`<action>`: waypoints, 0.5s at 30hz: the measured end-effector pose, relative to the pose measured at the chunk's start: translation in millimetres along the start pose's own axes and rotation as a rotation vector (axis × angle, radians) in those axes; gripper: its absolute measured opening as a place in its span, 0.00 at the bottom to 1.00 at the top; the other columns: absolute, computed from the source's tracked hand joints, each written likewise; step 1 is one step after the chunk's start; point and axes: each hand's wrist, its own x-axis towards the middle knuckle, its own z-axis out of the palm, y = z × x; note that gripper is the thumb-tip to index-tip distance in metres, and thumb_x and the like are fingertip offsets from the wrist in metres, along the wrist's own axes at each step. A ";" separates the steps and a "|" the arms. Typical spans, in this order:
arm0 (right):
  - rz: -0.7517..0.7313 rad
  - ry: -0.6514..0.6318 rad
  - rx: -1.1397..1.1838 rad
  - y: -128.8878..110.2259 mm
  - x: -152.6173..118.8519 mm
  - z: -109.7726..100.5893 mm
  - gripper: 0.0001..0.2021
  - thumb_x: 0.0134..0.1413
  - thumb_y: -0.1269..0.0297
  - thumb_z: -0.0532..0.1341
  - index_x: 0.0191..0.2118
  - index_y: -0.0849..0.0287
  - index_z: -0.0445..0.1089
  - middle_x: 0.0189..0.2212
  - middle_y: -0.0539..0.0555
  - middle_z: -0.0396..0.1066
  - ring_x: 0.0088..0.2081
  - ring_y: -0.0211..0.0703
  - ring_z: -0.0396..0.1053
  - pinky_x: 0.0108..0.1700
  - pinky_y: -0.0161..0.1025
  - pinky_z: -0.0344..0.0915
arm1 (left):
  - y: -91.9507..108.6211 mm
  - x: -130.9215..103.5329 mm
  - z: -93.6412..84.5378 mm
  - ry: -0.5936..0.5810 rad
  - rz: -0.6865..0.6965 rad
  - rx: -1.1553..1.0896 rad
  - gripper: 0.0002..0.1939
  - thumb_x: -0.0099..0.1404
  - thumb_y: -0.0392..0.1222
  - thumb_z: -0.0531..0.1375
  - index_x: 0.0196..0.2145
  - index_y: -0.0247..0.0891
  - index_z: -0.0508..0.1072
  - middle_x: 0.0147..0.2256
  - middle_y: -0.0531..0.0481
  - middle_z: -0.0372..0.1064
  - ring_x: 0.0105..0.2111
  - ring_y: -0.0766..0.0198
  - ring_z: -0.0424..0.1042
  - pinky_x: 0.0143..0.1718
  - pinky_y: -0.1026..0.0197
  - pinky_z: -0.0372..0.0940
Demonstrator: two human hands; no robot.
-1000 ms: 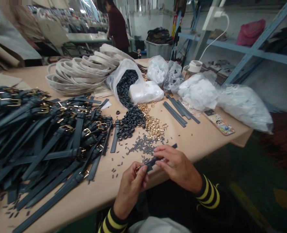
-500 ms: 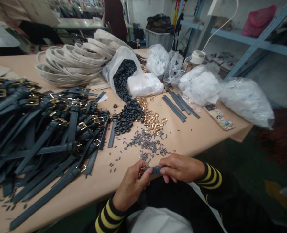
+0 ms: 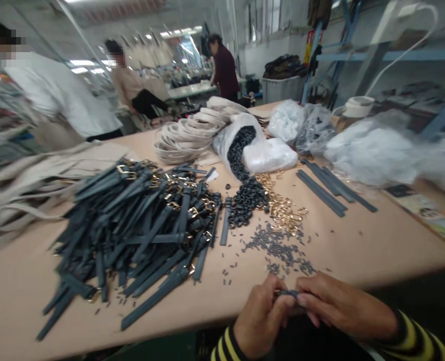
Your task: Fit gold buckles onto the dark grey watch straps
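Observation:
At the table's front edge, my left hand [image 3: 260, 313] and my right hand [image 3: 340, 305] meet, both closed on one dark grey buckle strap [image 3: 290, 293]. The fingers cover most of the strap. Just beyond them lie small dark grey pieces [image 3: 278, 245] in a scattered heap. Behind those are a heap of gold buckles [image 3: 284, 213] and black strap loops [image 3: 247, 200], the loops spilling from a clear plastic bag [image 3: 253, 124]. To the left spreads a large pile of dark straps with gold buckles [image 3: 147, 220]. A single strap [image 3: 226, 220] lies beside the loops.
Flat dark strips [image 3: 322, 193] lie toward the right. Coiled beige straps [image 3: 184, 138] and white plastic bags [image 3: 368, 150] stand farther back. Beige fabric pieces [image 3: 22, 180] cover the left end. A patterned phone-like object [image 3: 429, 213] rests at right. Other people [image 3: 226, 70] are beyond the table.
The view has swung up and to the left, so table items appear farther right and more of the room shows. Both hands still hold the strap, now seen more edge-on.

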 end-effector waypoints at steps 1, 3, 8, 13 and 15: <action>-0.001 0.026 0.007 2.7 0.3 2.6 0.15 0.59 0.59 0.47 0.27 0.57 0.65 0.21 0.50 0.67 0.23 0.37 0.64 0.32 0.34 0.60 | -2.6 0.4 -1.1 -0.004 0.029 0.005 0.09 0.63 0.47 0.48 0.33 0.38 0.59 0.18 0.57 0.56 0.18 0.70 0.57 0.22 0.67 0.52; -0.004 0.052 0.034 10.7 2.2 8.5 0.13 0.58 0.57 0.48 0.33 0.54 0.67 0.23 0.51 0.69 0.25 0.39 0.65 0.32 0.35 0.61 | -8.6 2.6 -5.3 -0.009 0.074 0.043 0.09 0.62 0.46 0.50 0.36 0.38 0.59 0.18 0.57 0.57 0.18 0.69 0.58 0.22 0.67 0.52; -0.016 0.203 0.138 26.9 22.4 23.4 0.11 0.55 0.55 0.53 0.37 0.54 0.68 0.30 0.54 0.71 0.31 0.43 0.68 0.37 0.36 0.62 | -15.9 18.1 -21.4 0.092 0.032 0.000 0.12 0.58 0.46 0.56 0.37 0.38 0.61 0.19 0.58 0.57 0.18 0.69 0.58 0.22 0.67 0.53; 0.038 0.300 0.375 -0.2 58.8 27.5 0.19 0.60 0.53 0.43 0.27 0.59 0.61 0.19 0.49 0.65 0.19 0.35 0.62 0.25 0.32 0.60 | -2.6 36.0 -38.0 0.292 0.042 -0.409 0.14 0.54 0.48 0.59 0.31 0.35 0.64 0.26 0.50 0.66 0.27 0.67 0.66 0.29 0.64 0.61; -0.015 0.355 0.426 -17.1 69.0 24.6 0.18 0.61 0.55 0.43 0.29 0.60 0.62 0.21 0.49 0.67 0.21 0.34 0.64 0.28 0.31 0.61 | 4.2 37.7 -50.4 0.366 0.024 -0.476 0.16 0.55 0.50 0.58 0.31 0.33 0.67 0.29 0.47 0.69 0.29 0.64 0.68 0.32 0.61 0.63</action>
